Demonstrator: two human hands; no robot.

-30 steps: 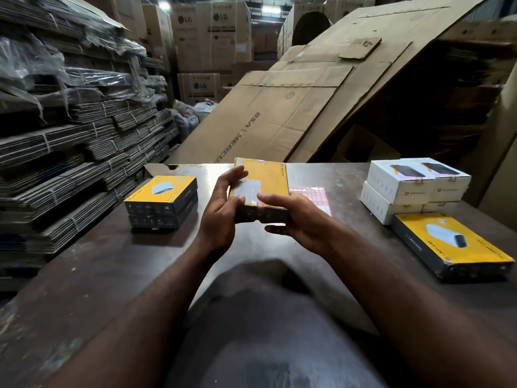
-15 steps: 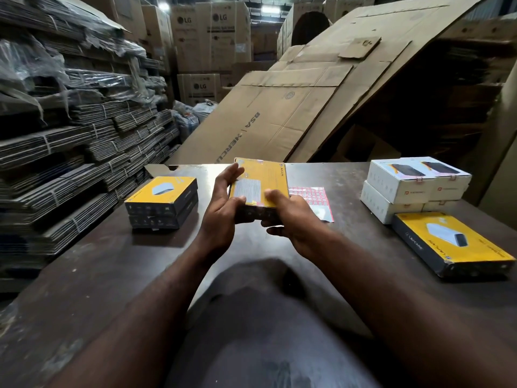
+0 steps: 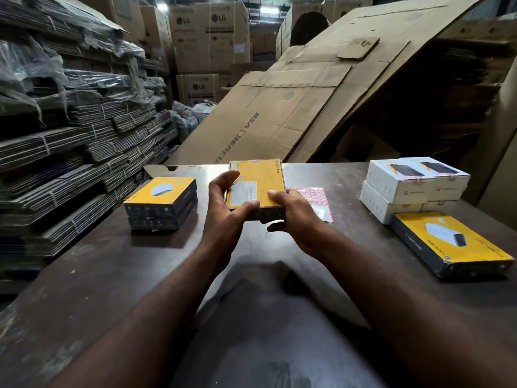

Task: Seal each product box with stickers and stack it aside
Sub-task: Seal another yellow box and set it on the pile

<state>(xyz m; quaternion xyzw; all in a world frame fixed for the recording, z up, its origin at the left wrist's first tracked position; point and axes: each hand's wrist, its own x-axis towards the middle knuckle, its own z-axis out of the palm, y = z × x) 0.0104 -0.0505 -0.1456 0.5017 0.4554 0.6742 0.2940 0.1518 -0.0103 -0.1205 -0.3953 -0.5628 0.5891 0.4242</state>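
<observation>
A dim warehouse. A dark, scuffed brown surface [image 3: 84, 275] fills the foreground. To the left rise strapped bundles of flattened grey-brown cardboard [image 3: 56, 152], some under clear plastic wrap [image 3: 33, 68]. Large flattened brown cardboard sheets [image 3: 279, 119] lean behind the surface. Tall brown printed cartons [image 3: 212, 37] stand far back beneath bright ceiling lights [image 3: 267, 8].

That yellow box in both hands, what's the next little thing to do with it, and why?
Probably press the sticker down along the near edge of the yellow box, since the right hand and left hand grip there. Whether a sticker is on yet, I cannot tell.
</observation>
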